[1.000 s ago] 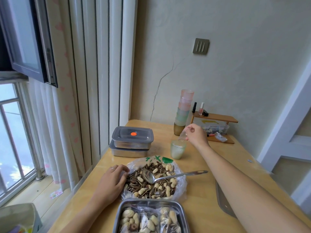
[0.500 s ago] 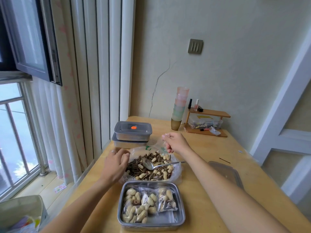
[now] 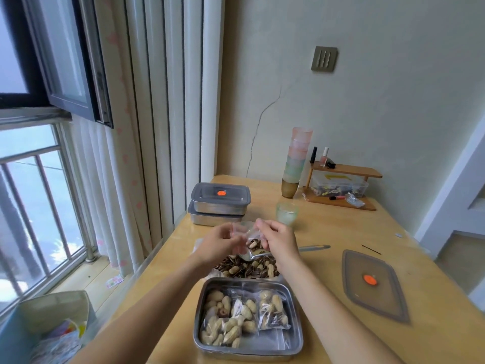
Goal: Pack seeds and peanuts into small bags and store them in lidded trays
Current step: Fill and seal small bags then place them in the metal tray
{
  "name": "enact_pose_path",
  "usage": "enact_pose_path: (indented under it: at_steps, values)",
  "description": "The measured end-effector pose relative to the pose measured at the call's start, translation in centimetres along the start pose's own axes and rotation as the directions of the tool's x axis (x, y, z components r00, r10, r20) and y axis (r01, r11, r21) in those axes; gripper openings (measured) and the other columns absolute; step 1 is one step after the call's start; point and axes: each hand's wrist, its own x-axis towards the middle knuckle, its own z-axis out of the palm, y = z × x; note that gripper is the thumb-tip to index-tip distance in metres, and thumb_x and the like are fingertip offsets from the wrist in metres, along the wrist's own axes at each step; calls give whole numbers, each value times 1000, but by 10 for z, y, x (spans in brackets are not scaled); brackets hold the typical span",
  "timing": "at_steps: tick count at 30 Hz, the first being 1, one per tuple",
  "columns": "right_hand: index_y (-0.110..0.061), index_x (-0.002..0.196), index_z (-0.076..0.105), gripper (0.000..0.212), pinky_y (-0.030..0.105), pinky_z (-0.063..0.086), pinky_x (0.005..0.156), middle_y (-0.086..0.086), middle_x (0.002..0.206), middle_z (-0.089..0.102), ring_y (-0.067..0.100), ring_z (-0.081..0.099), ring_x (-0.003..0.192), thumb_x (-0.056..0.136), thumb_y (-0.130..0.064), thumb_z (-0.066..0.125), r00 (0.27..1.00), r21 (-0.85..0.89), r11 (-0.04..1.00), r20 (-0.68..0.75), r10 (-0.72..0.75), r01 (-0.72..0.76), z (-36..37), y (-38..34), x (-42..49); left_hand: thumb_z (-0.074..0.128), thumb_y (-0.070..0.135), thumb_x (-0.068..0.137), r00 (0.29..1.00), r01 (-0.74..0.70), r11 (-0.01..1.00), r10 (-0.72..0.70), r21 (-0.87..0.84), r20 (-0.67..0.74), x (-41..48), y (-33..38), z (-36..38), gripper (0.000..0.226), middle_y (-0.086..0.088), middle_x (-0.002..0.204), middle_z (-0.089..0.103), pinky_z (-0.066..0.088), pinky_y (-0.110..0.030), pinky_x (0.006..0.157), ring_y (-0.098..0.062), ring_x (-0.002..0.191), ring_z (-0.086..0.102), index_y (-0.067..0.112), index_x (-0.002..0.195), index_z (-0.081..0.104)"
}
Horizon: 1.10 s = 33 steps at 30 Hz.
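Head cam, only one angle here. The person has both hands up over the middle of the wooden table (image 3: 328, 227). The left hand (image 3: 220, 243) and right hand (image 3: 278, 240) are close together, each with fingers curled in and pinching a small clear bag (image 3: 248, 232) between them, one hand on each side of it. The bag is see-through and kinda blurry, so it's hard to say whether anything is in it.

Right under the hands sits the loose pile of sunflower seeds and peanuts (image 3: 246, 269), spread on a plastic sheet. A metal spoon (image 3: 315, 248) lies in the pile, bowl under the hands and handle sticking out to the right past the right wrist.

Nearest the camera is an open steel tray (image 3: 265, 342), just beside the pile. Inside are filled little bags (image 3: 273, 312), mostly peanuts, one with dark seeds too, bunched in the left and middle of it. Its grey lid (image 3: 372, 300) with an orange dot lies flat on the table, off to the right and well apart.

Further back on the left, two lidded trays (image 3: 220, 203) are stacked by the curtain. A pale green cup (image 3: 287, 214) stands near them, and a tower of pastel cups (image 3: 298, 158) sits beside a small wooden shelf (image 3: 346, 170) against the wall.
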Motion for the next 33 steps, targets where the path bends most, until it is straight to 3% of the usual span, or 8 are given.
enact_pose_path:
  at_steps: [3,6,10,16,20,22,26,33]
  values:
    - [-15,86,78,23,24,41,54,-5,60,59,10,48,52,97,-32,70,997,-48,999,-79,-23,19,-8,6,3,60,11,103,995,67,987,-76,-147,-56,1,4,-2,17,-15,78,62,53,-17,55,-11,59,69,0,92,66]
    - [-9,87,74,24,28,46,60,-4,63,62,13,53,55,98,-29,68,999,-90,995,7,-42,43,-12,11,4,63,13,102,982,98,973,-128,-210,-139,10,-1,-7,19,-13,88,73,60,-22,66,-21,76,75,-2,95,73]
    - [-17,86,75,21,32,53,67,-5,63,65,9,57,56,99,-29,66,998,-205,977,29,-51,56,-14,18,7,64,15,100,980,117,990,-128,-80,-151,19,-5,-9,25,-1,92,78,57,-25,66,-9,70,69,-8,94,73]
    - [-21,87,72,15,38,58,75,-7,72,72,8,63,62,97,-32,69,999,-332,942,1,-50,47,-19,14,10,71,11,96,977,137,990,-142,-44,-160,22,4,-9,21,-26,95,74,63,-33,68,-21,69,72,-10,98,68]
    - [-24,95,64,10,30,53,73,-9,86,64,12,61,81,93,-29,73,937,-522,837,-184,-297,163,-16,8,4,73,11,94,979,143,989,-146,-35,-144,20,9,-8,28,-32,93,71,61,-37,75,-26,74,66,-17,96,68]
    - [-22,87,67,8,22,49,68,-8,79,65,8,59,74,93,-22,72,914,-469,834,-122,-387,290,-14,2,-3,74,11,92,981,157,982,-167,-101,-101,16,11,-5,27,-30,85,69,59,-32,68,-26,73,63,-16,91,69]
    - [-26,90,72,8,28,56,70,-4,83,73,14,69,75,96,-31,69,967,-236,944,169,-192,229,-8,-9,-17,78,7,88,979,193,964,-201,-182,-26,9,16,2,12,-13,71,69,57,-26,63,-15,59,61,-2,82,75]
    - [-11,100,74,14,21,51,61,-2,79,75,9,68,70,98,-25,70,973,-146,988,230,-6,40,-11,-20,-24,82,7,85,991,126,992,-127,-28,-33,-1,21,9,24,-12,69,70,50,-18,53,-10,54,63,-11,95,70]
